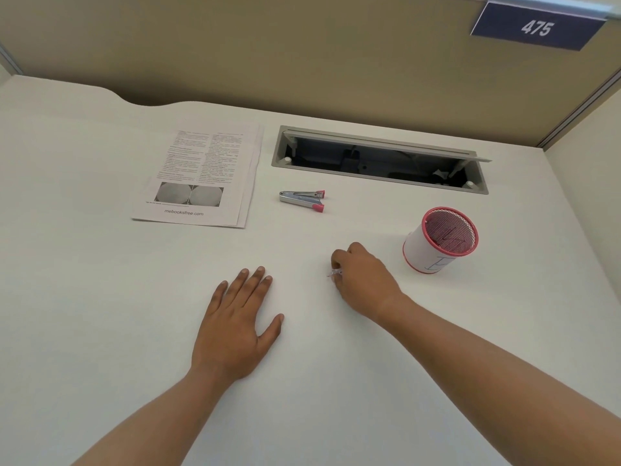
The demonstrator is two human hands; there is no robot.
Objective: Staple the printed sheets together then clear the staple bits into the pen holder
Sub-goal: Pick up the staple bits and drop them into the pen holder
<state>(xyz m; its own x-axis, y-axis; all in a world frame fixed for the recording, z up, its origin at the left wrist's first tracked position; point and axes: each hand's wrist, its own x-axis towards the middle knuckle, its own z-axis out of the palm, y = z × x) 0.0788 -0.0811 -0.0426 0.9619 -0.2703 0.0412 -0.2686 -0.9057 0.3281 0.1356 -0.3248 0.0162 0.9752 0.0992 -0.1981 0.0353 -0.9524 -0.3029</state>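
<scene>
At the desk point(100, 297): my right hand point(363, 280) pinches what look like staple bits point(336, 273), fingers point(337, 260) curled tight on them, near the pink-rimmed mesh pen holder point(440, 240) to its right. Left hand point(235, 324) lies flat, fingers straight & apart. Printed sheets point(198, 176) & stapler point(302, 198) sit further back; can't tell if the sheets are stapled. My read: keep the pinch firm, lift clear of the desk, carry over the holder's rim, let go only once above the mesh opening, so no bits scatter.
</scene>
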